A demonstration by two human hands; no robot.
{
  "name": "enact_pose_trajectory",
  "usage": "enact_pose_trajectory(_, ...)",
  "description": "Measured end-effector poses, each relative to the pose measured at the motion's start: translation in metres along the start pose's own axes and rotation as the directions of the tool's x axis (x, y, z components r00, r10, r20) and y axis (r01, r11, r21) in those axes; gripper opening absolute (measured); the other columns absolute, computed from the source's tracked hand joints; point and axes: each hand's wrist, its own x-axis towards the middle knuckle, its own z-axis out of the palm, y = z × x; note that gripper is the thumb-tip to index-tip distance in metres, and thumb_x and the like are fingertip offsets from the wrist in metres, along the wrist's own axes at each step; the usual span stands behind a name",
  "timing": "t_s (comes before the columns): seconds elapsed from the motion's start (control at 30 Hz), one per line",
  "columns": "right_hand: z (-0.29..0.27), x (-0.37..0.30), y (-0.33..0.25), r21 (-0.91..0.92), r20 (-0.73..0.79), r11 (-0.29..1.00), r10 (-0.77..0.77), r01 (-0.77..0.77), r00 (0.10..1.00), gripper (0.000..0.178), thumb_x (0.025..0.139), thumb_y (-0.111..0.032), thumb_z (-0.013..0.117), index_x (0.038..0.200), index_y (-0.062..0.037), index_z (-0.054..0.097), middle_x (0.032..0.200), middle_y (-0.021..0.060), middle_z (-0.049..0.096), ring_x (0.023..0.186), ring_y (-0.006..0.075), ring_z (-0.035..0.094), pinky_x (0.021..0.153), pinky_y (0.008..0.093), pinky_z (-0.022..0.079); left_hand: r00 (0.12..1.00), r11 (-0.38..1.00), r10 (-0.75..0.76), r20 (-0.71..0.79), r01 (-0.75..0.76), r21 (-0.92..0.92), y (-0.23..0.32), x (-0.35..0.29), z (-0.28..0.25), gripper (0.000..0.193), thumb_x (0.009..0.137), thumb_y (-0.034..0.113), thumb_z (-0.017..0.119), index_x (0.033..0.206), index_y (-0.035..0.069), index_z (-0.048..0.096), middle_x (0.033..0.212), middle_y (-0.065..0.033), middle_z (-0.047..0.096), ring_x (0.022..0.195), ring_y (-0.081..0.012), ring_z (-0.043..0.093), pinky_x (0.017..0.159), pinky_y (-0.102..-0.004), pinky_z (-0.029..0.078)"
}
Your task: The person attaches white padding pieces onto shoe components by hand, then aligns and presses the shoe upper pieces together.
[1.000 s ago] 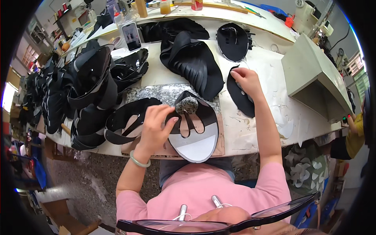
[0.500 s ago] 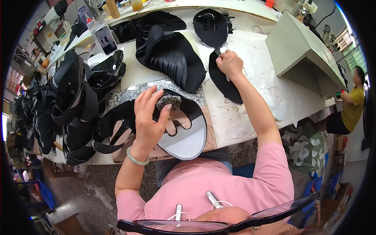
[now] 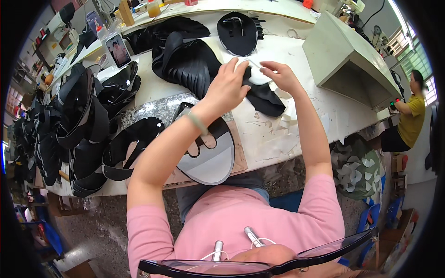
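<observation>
My left hand [image 3: 228, 87] reaches across to the upper middle of the bench, fingers stretched, thumb apart from the index finger. It is at the left edge of a long black padded-looking piece [image 3: 266, 99], now creased. My right hand [image 3: 282, 77] is at that piece's far end, thumb and forefinger curled close together beside a white patch [image 3: 259, 78]; what they grip, if anything, is too small to make out. Below my left forearm lies a black shoe-upper-like part [image 3: 218, 125] with a pale grey oval area [image 3: 211, 160]. My forearm partly hides it.
Stacked black curved parts [image 3: 79, 120] crowd the left side. A phone [image 3: 118, 51] stands behind them. Pleated black material [image 3: 185, 65] and a black oval pad [image 3: 237, 33] lie farther back. A grey open-fronted box [image 3: 350, 60] stands right; a person in yellow [image 3: 411, 113] is beyond.
My left hand has left the shoe-upper-like part and moved up and right to the black piece. My right hand has opened out from a fist there. The piece is creased, with white showing beside it.
</observation>
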Motion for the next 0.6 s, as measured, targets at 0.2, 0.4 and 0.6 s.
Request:
enact_pose_trajectory(0.2,-0.021,0.007,0.053,-0.454,0.199,0.856,-0.174,0.248,0.964,0.040,0.078,-0.008,0.067,0.117,-0.0067,0.064,0.121,0.0120,0.062,0.112,0.0271,0.057,0.096,0.0355,0.046,0.892,0.906,0.004,0.452,-0.194,0.376,-0.053,0.048,0.058,0.072,0.071,0.005,0.065,0.139,0.007,0.040,0.145,-0.0242,0.033,0.130,-0.0418,0.038,0.100,-0.0465,0.043)
enact_pose_trajectory(0.4,-0.002,0.010,0.072,-0.598,0.374,0.721,-0.133,0.349,0.918,0.049,0.076,-0.002,0.063,0.124,-0.0081,0.059,0.134,0.0100,0.053,0.128,0.0264,0.046,0.102,0.0375,0.042,0.818,0.972,-0.222,0.530,0.142,0.188,-0.074,0.057,0.087,0.064,0.076,0.016,0.069,0.133,0.003,0.043,0.127,-0.0227,0.053,0.113,-0.0386,0.055,0.092,-0.0454,0.048)
enact_pose_trajectory(0.6,-0.006,0.009,0.084,-0.541,0.332,0.769,-0.178,0.341,0.926,0.034,0.082,-0.005,0.059,0.116,-0.0049,0.059,0.113,0.0134,0.064,0.099,0.0310,0.063,0.084,0.0383,0.052,0.893,0.974,-0.227,0.390,0.199,0.110,-0.078,0.069,0.082,0.022,0.086,0.010,0.059,0.103,-0.003,0.063,0.094,-0.0254,0.065,0.092,-0.0419,0.061,0.083,-0.0441,0.048)
